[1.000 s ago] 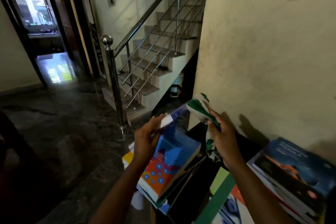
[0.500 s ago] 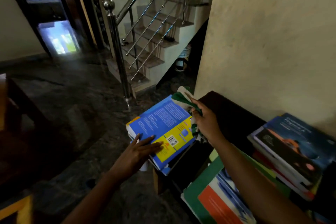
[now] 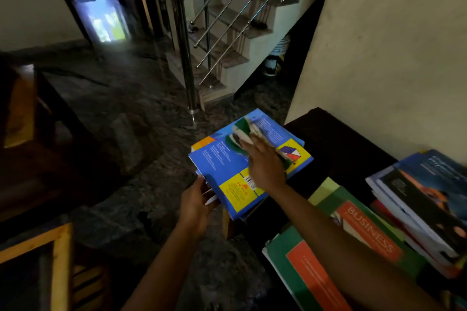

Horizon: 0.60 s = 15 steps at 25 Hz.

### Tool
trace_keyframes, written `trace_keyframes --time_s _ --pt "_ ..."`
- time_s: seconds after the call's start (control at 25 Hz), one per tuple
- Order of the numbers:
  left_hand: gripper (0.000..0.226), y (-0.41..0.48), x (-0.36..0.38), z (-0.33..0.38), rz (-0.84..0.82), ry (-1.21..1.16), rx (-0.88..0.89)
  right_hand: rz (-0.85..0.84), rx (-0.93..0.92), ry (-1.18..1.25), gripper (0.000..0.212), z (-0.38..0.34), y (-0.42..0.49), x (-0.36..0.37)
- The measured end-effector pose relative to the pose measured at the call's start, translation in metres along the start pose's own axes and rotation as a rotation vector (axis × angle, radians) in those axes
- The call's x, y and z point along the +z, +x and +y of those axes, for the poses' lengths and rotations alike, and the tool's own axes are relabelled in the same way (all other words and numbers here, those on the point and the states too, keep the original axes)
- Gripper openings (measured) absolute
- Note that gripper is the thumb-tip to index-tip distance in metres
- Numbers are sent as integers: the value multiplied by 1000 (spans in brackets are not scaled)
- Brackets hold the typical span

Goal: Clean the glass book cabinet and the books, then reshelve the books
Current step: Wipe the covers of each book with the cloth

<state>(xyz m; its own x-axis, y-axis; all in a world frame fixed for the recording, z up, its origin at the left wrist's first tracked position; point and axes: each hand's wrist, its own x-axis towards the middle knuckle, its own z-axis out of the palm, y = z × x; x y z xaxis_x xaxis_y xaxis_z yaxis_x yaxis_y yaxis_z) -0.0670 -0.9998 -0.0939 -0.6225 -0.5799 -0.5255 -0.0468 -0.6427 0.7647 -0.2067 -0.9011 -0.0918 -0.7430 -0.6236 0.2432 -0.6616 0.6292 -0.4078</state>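
A blue and yellow book [image 3: 228, 171] lies back cover up on a small stack at the left end of the dark table [image 3: 336, 149]. My right hand [image 3: 265, 168] lies on the cover with its fingers stretched out, pressing a green and white cloth [image 3: 240, 131] onto the book. My left hand [image 3: 195, 201] holds the stack's near left corner, thumb on top and fingers at the edge. The glass cabinet is out of view.
A green and orange "Business" book [image 3: 366, 232] lies under my right forearm. A tilted pile of books [image 3: 424, 199] sits against the wall at right. A steel stair post [image 3: 182, 33] stands beyond the table. A wooden frame [image 3: 60, 255] is at lower left.
My right hand has moved from beside the book onto its cover with the cloth. My left hand slid off the cover to the stack's near corner. The view tilted further down.
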Motion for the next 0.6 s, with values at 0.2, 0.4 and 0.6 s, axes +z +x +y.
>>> trace_keyframes --time_s 0.2,0.4,0.6 --pt "48 -1 -10 5 -45 -102 -64 -65 -184 195 56 -66 -65 18" --pt "49 -10 -6 4 -47 -232 -50 -123 -39 699 44 -61 -73 -26" --pt "17 -24 35 -5 41 -92 159 107 158 770 38 -11 -62 -99"
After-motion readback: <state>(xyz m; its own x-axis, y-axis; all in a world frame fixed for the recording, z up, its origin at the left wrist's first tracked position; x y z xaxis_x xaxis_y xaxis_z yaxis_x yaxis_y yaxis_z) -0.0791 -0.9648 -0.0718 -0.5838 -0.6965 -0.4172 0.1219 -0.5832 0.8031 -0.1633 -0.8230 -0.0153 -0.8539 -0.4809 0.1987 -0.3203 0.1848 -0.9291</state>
